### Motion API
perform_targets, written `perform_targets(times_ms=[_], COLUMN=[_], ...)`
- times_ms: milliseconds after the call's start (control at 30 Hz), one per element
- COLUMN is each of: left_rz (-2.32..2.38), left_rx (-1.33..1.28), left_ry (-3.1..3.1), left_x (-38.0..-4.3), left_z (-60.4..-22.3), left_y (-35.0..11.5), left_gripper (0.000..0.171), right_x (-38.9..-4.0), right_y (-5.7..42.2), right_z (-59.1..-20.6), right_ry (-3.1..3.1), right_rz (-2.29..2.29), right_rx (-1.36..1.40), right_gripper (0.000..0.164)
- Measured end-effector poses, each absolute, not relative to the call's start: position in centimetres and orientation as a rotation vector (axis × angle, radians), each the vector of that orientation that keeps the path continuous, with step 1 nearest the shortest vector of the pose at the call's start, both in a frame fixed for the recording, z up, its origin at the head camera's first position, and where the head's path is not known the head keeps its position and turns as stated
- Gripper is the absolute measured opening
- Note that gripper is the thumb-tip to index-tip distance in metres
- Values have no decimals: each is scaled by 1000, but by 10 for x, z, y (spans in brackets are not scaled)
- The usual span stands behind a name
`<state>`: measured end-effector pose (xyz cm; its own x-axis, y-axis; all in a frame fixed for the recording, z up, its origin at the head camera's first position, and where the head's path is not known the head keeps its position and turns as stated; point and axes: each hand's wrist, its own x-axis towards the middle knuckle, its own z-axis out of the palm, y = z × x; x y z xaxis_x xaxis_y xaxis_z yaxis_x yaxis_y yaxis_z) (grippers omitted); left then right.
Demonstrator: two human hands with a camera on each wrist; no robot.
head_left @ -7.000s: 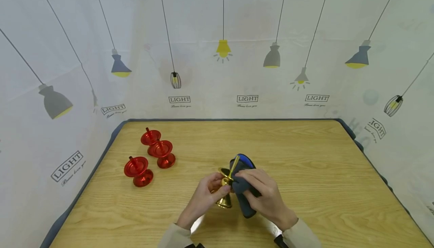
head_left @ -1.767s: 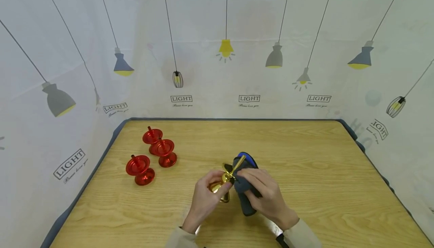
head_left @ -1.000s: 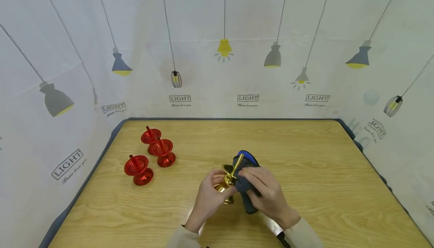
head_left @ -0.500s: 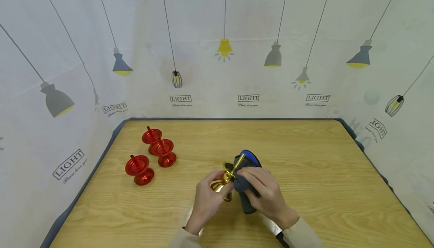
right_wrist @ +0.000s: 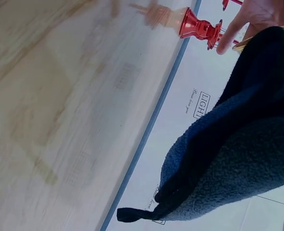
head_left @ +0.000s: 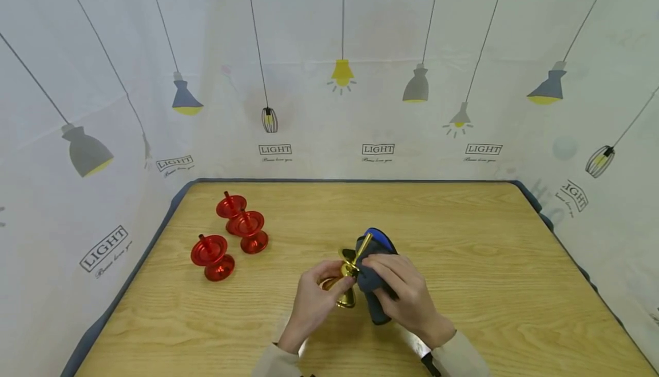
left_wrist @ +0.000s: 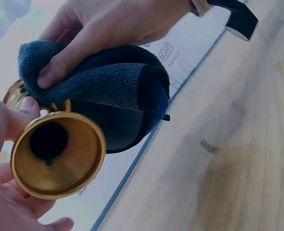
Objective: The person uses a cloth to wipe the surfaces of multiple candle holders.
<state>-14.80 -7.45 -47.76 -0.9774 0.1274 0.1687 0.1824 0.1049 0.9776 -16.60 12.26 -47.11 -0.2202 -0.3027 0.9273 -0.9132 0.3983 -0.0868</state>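
Pale walls (head_left: 314,28) printed with hanging lamps (head_left: 415,86) enclose a wood-grain table (head_left: 489,251). On its left stand three red footed stands (head_left: 248,225); toward the middle, the left hand (head_left: 313,300) pinches a tilted gold stand (head_left: 347,297) above the table, and touching that stand's right side is a dark blue-grey cloth (head_left: 377,304), gripped by the right hand (head_left: 407,294).

Gold stand (left_wrist: 70,166): looks like metal to me, smooth and polished to a high gloss, its hollow inside a softer satin.
Cloth (left_wrist: 108,86): matt fabric, its short pile rough, the edging I see on it flatter.
3 red stands (head_left: 247,224): smooth and glossy; metal or plastic, I cannot tell.
Table (head_left: 463,239): wood-grained, smooth, faintly shiny.
Backdrop (head_left: 309,114): matt, lightly creased sheet.
My sleeves (head_left: 460,357): matt cloth.
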Motion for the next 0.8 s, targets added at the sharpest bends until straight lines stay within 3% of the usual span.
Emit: perform_targets(times_ms=[433,633,800], left_rz=[-2147,-2095,-1960], left_rx=[-687,-614,-444], left_ry=[-2397,-2457,-2465], left_x=[-154,-150,-148], left_z=[-484,-481,-480], left_y=[-84,-74,-69], left_gripper=[39,41,30], right_x=[-164,-164,-164], right_y=[126,128,127], right_z=[-470,-468,-468], right_ry=[-1749,-1747,-1755], right_rz=[870,825,786], right_rx=[1068,1057,1071], right_gripper=[26,27,29])
